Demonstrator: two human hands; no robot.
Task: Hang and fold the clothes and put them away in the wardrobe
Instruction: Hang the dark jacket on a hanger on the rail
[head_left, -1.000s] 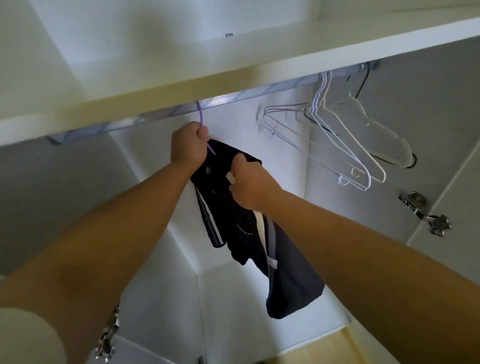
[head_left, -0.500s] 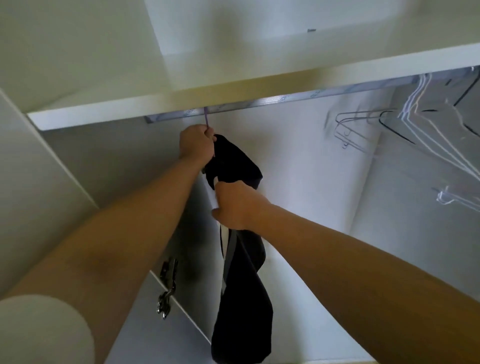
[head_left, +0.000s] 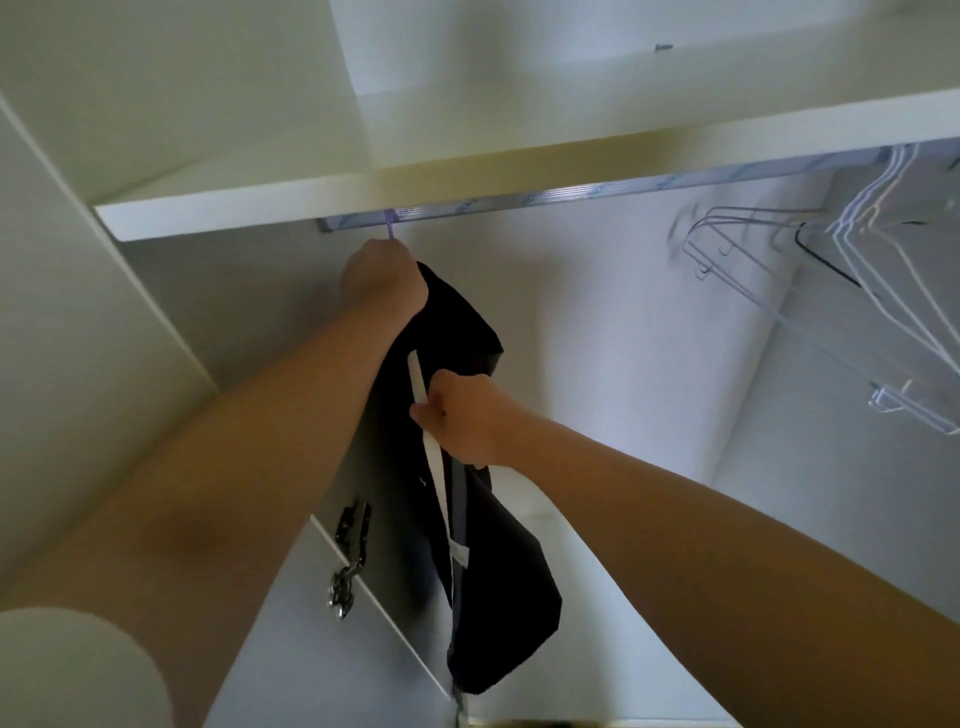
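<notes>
A black garment (head_left: 493, 582) with a white and grey stripe hangs from a purple hanger (head_left: 390, 228) whose hook sits over the wardrobe rail (head_left: 571, 195) near its left end. My left hand (head_left: 382, 278) is closed around the top of the hanger just under the rail. My right hand (head_left: 460, 418) grips the garment lower down, at the white stripe. The body of the hanger is hidden by my hand and the cloth.
Several bare wire and plastic hangers (head_left: 883, 270) hang at the right end of the rail. A white shelf (head_left: 363, 202) runs above the rail. A metal door hinge (head_left: 349, 558) sticks out at lower left on the wardrobe's side panel.
The hanger with the garment has slid left along the rail to its left end. My right hand moved down the cloth. The view has swung left, so the bare hangers sit farther right.
</notes>
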